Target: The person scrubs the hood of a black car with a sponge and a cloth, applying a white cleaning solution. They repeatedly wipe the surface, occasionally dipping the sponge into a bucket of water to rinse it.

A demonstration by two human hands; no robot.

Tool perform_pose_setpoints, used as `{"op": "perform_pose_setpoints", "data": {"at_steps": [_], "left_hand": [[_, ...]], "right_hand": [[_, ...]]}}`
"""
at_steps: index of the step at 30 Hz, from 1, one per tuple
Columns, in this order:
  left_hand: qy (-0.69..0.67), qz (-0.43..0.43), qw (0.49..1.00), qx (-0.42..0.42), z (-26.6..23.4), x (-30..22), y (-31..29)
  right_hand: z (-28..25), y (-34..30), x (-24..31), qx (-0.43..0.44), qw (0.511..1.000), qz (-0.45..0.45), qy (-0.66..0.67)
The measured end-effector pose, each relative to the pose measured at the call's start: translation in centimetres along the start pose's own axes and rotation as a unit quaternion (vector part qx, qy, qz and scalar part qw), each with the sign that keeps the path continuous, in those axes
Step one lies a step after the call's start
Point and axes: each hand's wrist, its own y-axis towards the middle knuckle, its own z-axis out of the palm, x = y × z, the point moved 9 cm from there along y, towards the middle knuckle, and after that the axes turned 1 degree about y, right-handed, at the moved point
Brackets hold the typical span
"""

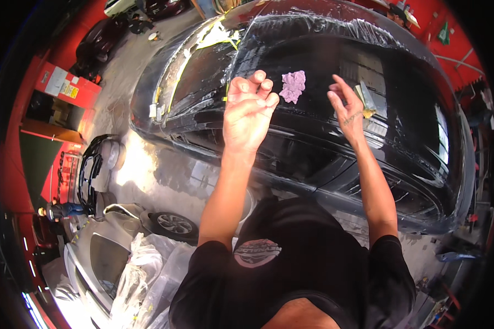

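My left hand [249, 112] is raised over the near side of a black car [313, 60], palm turned up. Its fingers are loosely curled with gaps between them, and nothing shows in it. To its right, a crumpled purple cloth [293, 86] rests on the dark, glossy roof. My right hand [347, 107] is farther right over the same roof, fingers apart and holding nothing visible. Just beyond its wrist lies a small yellowish-brown item [369, 113], its kind unclear. Beside that is a pale, flat strip [364, 94], partly hidden by the hand.
Yellow tape [184, 82] and white film edge the car's glass at the left. A silver car part-covered in clear plastic sheeting [142, 274] stands at the lower left, near a black bumper [88, 172]. A person [63, 210] is at the far left.
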Motion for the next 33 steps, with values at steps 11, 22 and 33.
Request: {"op": "perform_pose_setpoints", "data": {"at_steps": [11,22,33], "left_hand": [[0.009,-0.033,0.998,0.043,1.2,3.1,0.4],[0.192,-0.138,0.958,-0.16,-13.4,6.0,-4.0],[0.289,-0.268,0.902,-0.175,-15.4,14.0,-10.1]], "right_hand": [[5.5,-4.1,13.7,0.023,0.982,-0.045,0.182],[-8.5,-1.3,-10.5,-0.072,0.941,0.039,-0.329],[-12.0,1.7,-20.0,-0.008,0.889,0.131,-0.439]]}}
